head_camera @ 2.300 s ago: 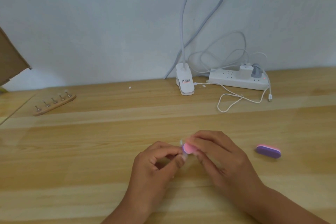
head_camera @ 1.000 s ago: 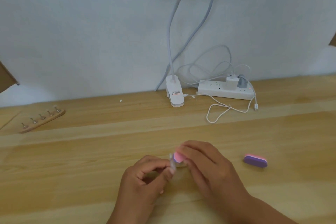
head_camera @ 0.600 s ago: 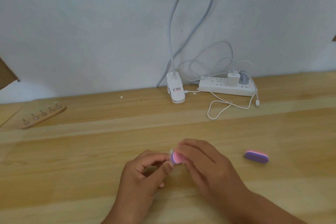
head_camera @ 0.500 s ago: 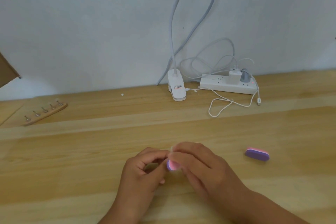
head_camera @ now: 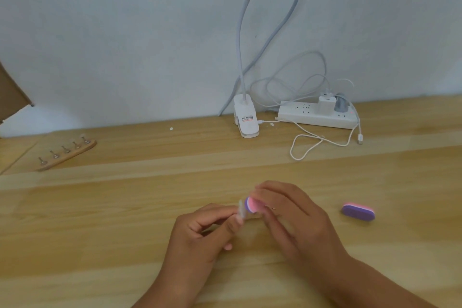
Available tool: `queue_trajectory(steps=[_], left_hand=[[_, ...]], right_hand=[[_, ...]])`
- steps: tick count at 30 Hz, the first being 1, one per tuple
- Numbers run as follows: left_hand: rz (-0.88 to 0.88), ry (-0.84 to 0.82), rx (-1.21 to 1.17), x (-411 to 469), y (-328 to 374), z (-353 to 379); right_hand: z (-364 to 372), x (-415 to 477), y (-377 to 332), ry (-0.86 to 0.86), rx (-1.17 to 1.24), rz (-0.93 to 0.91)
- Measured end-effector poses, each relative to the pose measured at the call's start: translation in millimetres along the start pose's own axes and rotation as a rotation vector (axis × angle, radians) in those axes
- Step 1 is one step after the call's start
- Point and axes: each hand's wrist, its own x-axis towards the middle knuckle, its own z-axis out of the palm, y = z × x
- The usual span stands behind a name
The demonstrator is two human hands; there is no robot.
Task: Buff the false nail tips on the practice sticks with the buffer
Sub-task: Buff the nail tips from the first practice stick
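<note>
Pale wood is spreading across the near view, where the table (head_camera: pixel 100 232) is carrying both hands close together. The left hand (head_camera: pixel 200 232) is pinching a clear nail tip (head_camera: pixel 241 210) between thumb and curled forefinger. At its two o'clock the right hand (head_camera: pixel 295 220) is gripping a pink-and-purple buffer (head_camera: pixel 251 204), whose rounded end is lying against the tip, though motion is blurring the contact. A spare buffer (head_camera: pixel 358 212) is lying flat at three o'clock of the right hand, well apart. Farther off, at ten o'clock, a wooden rack (head_camera: pixel 75 154) is holding five sticks (head_camera: pixel 65 149) in a row. At twelve o'clock a lamp clip (head_camera: pixel 246 120) is standing by the wall, with a power strip (head_camera: pixel 317 117) at its three o'clock and a white cable (head_camera: pixel 312 144) looping in front.
</note>
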Motion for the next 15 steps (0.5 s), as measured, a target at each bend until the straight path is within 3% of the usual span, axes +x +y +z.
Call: queue_trajectory(steps=[3, 8, 12, 15], left_hand=[[0.019, -0.05, 0.035, 0.4, 3.0, 0.7], [-0.009, -0.003, 0.007, 0.1, -0.4, 0.9], [0.022, -0.059, 0.045, -1.1, 2.9, 1.4], [0.006, -0.025, 0.018, -0.7, 0.0, 0.1]], right_hand=[[0.1, -2.3, -4.2, -0.083, 0.038, -0.113], [-0.8, 1.3, 0.2, -0.024, -0.044, 0.024], [-1.4, -3.0, -5.8, -0.13, 0.038, -0.127], [-2.1, -0.2, -2.2, -0.084, -0.023, -0.036]])
